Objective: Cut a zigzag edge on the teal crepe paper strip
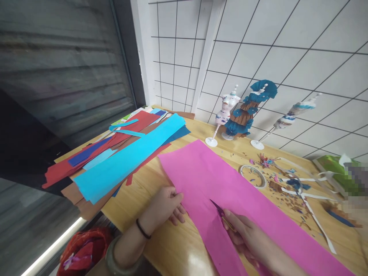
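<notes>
A long sheet of pink crepe paper [198, 172] lies across the wooden table, slit along its length toward me. My right hand [241, 232] is closed around a small pair of scissors [220, 211]. Their dark blades lie at the inner end of the slit, while the fingers partly cover the yellowish handles. At the near left edge of the sheet, my left hand [169, 205] pinches the pink paper, thumb on top and fingers curled at the edge. A dark band circles the left wrist.
Stacked coloured paper, bright blue crepe paper [135, 157] uppermost, lies left. Small mannequins [227, 109] stand by the wall, one dressed in blue and brown paper [248, 111]. A tape roll [253, 176] and paper scraps [290, 199] lie right. A red bag [86, 245] sits below.
</notes>
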`<state>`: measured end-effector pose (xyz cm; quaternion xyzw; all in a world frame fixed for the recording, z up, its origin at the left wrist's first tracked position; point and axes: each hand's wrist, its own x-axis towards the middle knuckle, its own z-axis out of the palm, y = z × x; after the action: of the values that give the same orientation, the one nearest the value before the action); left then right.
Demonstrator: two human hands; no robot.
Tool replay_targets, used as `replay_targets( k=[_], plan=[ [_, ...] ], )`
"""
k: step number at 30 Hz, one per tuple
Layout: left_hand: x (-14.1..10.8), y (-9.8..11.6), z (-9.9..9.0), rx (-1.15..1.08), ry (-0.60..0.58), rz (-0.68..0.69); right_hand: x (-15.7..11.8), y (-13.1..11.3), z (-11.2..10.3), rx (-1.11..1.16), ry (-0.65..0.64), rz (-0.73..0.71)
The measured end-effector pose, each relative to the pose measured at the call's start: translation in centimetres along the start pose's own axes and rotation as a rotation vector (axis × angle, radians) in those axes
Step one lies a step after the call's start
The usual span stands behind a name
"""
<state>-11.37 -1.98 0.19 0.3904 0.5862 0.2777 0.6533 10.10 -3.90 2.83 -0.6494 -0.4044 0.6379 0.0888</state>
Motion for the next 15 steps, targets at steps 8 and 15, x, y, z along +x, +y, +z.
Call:
replay_targets(
  k=[8,15],
  plan=[
    [-0.2,0.0,-0.1,-0.022,-0.002,-0.006,0.3,0.6,-0.2,0.013,0.006,-0.007],
    [0.0,-0.2,0.0,-0.033,-0.001,0.002,0.7,1.2,-0.2,0.002,0.015,-0.026]
  ],
)
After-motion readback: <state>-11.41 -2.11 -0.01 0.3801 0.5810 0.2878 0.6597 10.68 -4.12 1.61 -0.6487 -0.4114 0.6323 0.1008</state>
